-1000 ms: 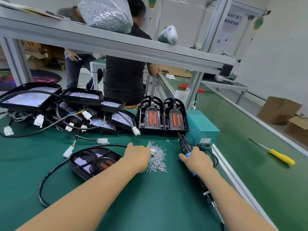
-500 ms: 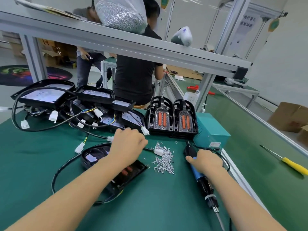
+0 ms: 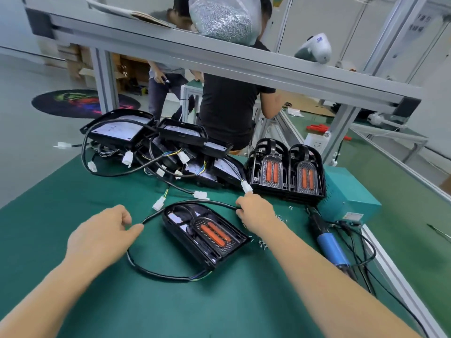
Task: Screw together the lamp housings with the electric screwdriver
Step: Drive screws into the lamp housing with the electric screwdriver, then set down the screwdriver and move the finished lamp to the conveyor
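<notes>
Subject lamp housing [image 3: 205, 236] lies flat on the green bench mat [image 3: 73, 203] at centre, between both hands, arched end toward 10 o'clock and square end toward 4 o'clock. It is a black moulded shell, matt and rigid-looking, with a patterned clear lens over two orange strips. Judged light, stiff and likely to scratch on the lens, so it is best held by the black outer rim, not the lens.

A black round cable [image 3: 156, 272] leaves the housing's square end and loops round at 7 o'clock and back over at 12 o'clock. It looks flexible and springy, and may drag the housing if pulled.

Left hand [image 3: 102, 236], at 9 o'clock of the housing, has curled fingers with thumb and forefinger meeting at the cable; I judge it a pinch. Right hand [image 3: 256, 212], at 2 o'clock, curls over the cable's far run, apparently gripping it, though fingertips are hidden.

The electric screwdriver [image 3: 327, 237], with blue grip and black nose, lies unheld at 3 o'clock, its cord trailing. Small bright screws [image 3: 263, 244] are scattered beside the right wrist.

Two finished-looking housings [image 3: 285, 172] stand upright at 1 o'clock against a teal box [image 3: 349, 196]; more housings with white connectors are piled at 11 o'clock
</notes>
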A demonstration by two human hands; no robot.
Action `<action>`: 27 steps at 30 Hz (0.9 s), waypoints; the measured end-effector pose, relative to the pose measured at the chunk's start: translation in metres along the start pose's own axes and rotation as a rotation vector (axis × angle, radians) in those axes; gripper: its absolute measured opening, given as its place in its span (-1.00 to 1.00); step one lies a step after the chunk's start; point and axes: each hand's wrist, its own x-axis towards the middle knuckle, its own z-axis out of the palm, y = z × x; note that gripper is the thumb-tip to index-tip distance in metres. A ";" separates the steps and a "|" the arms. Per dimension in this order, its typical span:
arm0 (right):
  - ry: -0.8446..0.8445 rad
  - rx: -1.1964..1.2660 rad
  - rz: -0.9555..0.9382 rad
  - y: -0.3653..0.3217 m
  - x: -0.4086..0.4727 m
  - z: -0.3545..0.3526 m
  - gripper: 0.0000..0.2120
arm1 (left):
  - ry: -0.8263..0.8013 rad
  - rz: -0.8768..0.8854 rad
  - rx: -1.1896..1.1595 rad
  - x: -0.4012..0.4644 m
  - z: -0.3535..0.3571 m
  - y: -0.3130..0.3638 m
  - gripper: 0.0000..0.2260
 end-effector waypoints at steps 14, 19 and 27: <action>-0.120 0.402 0.046 -0.007 -0.013 -0.018 -0.93 | -0.025 -0.064 0.056 -0.008 0.024 0.003 -0.82; -0.241 0.596 0.078 -0.011 -0.020 -0.011 -0.80 | -0.025 -0.153 -0.345 -0.016 0.029 0.007 -0.76; -0.306 0.913 0.097 -0.018 -0.027 -0.004 -0.65 | -0.196 -0.338 -1.249 -0.048 0.036 0.053 -0.51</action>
